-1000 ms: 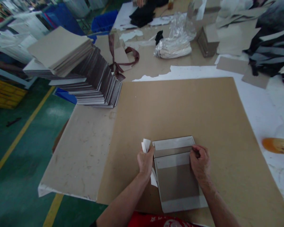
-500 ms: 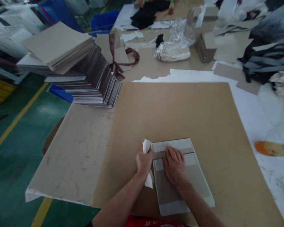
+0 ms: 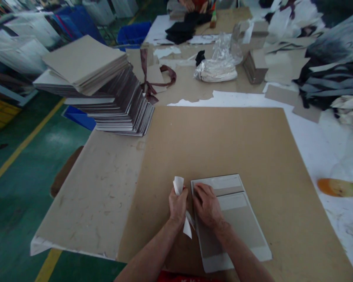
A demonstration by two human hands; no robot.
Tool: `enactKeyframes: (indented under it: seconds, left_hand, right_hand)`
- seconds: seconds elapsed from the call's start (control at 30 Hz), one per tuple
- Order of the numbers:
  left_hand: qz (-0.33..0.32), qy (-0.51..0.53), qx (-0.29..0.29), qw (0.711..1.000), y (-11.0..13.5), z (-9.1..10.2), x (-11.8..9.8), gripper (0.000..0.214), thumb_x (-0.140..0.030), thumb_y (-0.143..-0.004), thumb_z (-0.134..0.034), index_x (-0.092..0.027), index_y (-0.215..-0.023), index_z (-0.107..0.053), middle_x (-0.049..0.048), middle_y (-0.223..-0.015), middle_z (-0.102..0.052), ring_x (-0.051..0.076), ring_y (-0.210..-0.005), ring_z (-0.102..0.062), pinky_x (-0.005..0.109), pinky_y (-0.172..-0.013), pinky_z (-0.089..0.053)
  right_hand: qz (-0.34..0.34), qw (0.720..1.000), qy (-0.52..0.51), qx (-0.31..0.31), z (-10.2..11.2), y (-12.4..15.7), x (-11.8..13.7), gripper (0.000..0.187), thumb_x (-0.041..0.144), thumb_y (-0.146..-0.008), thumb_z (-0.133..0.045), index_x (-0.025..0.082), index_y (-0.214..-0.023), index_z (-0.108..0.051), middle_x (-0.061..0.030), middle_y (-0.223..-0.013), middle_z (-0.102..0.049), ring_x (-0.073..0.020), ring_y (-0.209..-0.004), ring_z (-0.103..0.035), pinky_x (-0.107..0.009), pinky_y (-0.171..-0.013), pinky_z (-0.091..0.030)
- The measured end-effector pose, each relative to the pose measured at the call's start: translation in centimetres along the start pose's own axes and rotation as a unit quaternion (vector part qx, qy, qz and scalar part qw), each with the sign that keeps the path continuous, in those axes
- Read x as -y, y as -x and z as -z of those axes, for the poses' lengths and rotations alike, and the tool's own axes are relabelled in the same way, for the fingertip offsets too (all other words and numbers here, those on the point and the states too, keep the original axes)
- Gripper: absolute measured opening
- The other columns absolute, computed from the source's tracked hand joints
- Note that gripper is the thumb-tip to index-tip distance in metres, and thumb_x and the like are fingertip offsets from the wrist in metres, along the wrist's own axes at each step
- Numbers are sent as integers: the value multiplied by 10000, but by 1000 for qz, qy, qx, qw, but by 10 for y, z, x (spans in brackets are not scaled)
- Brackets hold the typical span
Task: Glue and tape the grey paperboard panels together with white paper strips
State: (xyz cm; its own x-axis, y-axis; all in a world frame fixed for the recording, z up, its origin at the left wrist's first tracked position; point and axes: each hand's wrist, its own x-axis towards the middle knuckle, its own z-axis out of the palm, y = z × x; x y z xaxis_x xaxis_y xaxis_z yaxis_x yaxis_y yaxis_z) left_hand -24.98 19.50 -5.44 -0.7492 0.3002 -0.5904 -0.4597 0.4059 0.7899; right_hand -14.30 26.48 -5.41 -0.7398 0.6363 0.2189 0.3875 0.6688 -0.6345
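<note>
My left hand [image 3: 178,205] is closed around a crumpled white paper strip [image 3: 178,184], which sticks out above the fist and trails below it. Just to the right lies a flat grey covered board [image 3: 244,225] with pale borders, split by a dark crease into a narrow far panel and a larger near one. My right hand [image 3: 207,205] rests on the board's left part, across the crease. Its fingers are a little bent, their tips close to the left edge; I see nothing held in them. The palm hides part of the board.
A tall leaning stack of boards [image 3: 117,98] stands at the left back. A brown sheet [image 3: 223,137] covers the work area. At right lies an orange bottle with a green cap [image 3: 338,187]. Behind are a plastic-wrapped bundle [image 3: 216,71] and another person's hands [image 3: 190,5].
My right hand has slid left across the board toward its left edge. My left hand, still gripping the paper strip, sits slightly farther from the board. The camera view has shifted a little.
</note>
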Motion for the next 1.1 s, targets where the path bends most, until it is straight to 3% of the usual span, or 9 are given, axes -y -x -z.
enactKeyframes:
  seconds: [0.1, 0.3, 0.5, 0.6, 0.73, 0.87, 1.1]
  left_hand:
    - [18, 15, 10, 1000, 1, -1, -2, 243, -344, -746, -668, -170, -892, -581, -121, -484, -402, 53, -359, -329, 185, -369, -274]
    - [33, 38, -1, 999, 4, 1, -2, 306, -414, -747, -660, -164, -913, -603, -121, -466, -373, 64, -348, -329, 199, -361, -272]
    - [-3, 45, -17, 999, 17, 14, 5, 355, -424, -680, -722, -156, -912, -700, -8, -696, -646, 122, -610, -577, 216, -559, -442]
    - [4, 45, -5, 999, 16, 16, 5, 302, -387, -666, -740, -148, -850, -718, -8, -632, -627, 125, -586, -568, 220, -556, -438]
    - [24, 49, 1, 999, 8, 14, 4, 280, -371, -676, -737, -146, -840, -707, -59, -507, -507, 82, -443, -436, 204, -460, -360]
    - [38, 53, 8, 998, 7, 13, 5, 284, -367, -685, -729, -145, -857, -689, -83, -486, -456, 58, -396, -361, 195, -421, -316]
    - [48, 54, 22, 997, 11, 13, 1, 299, -390, -702, -707, -146, -868, -660, -98, -471, -416, 51, -347, -314, 192, -352, -254]
  right_hand:
    - [-24, 999, -7, -25, 1, -2, -4, 262, 188, -969, -433, 104, -1113, -636, -154, -1116, -593, -279, -1046, -521, -439, -944, -474]
    - [-58, 998, -21, -18, -5, -9, -5, 159, 172, -937, -430, 164, -946, -588, -92, -933, -594, -220, -878, -570, -332, -809, -503]
    - [-112, 993, 44, 17, -6, -17, -4, 113, 263, -906, -570, 156, -941, -585, -95, -897, -585, -271, -859, -555, -381, -783, -472]
    - [-116, 990, 52, 55, -3, -27, -8, 168, 162, -910, -535, 145, -1055, -616, -95, -989, -606, -235, -879, -586, -330, -782, -472]
    - [-75, 985, 48, 148, 5, -39, -17, 322, 100, -915, -519, 194, -1190, -657, -68, -1042, -605, -199, -876, -604, -279, -746, -467]
    - [-50, 974, 46, 216, 12, -47, -27, 313, 101, -920, -539, 223, -1166, -690, -51, -999, -601, -184, -837, -606, -258, -708, -459]
    - [-20, 961, 33, 273, 17, -70, -37, 125, 96, -905, -627, 190, -964, -685, -19, -960, -629, -158, -892, -601, -239, -794, -435]
